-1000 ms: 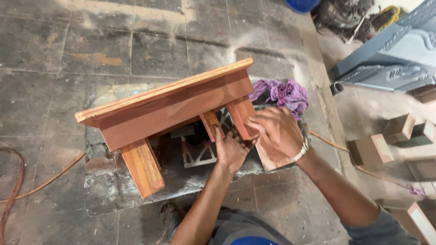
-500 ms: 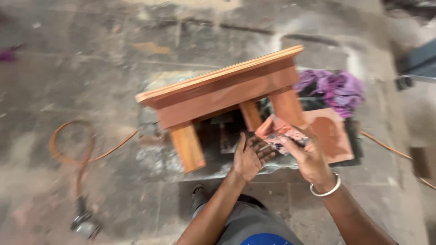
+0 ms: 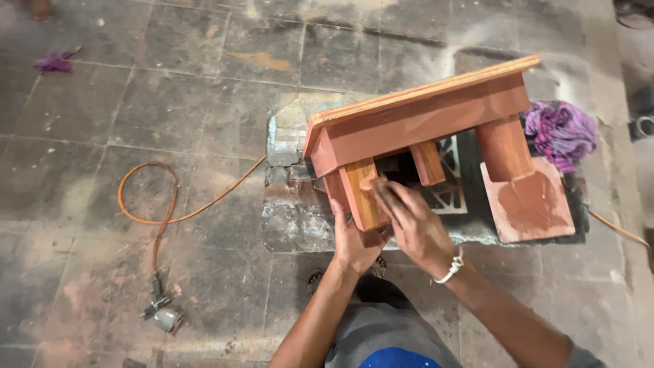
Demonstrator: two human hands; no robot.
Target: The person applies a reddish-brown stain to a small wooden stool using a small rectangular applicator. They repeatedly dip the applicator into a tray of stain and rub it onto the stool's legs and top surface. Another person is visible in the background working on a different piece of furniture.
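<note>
I see a dusty stone floor [image 3: 136, 102], one orange hose [image 3: 163, 204], one purple rag [image 3: 560, 133]. My left hand [image 3: 354, 242] grasps the one wooden stool [image 3: 422, 123] by its leg; right hand [image 3: 412, 225] fingers press that leg.

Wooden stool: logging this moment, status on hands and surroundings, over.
Left hand grips near leg of wooden stool. Right hand rubs that leg. Purple cloth and orange hose lie apart.

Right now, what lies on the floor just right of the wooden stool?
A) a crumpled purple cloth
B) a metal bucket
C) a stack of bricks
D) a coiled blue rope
A: a crumpled purple cloth lies on the stone floor beside the right end of the wooden stool.
</note>
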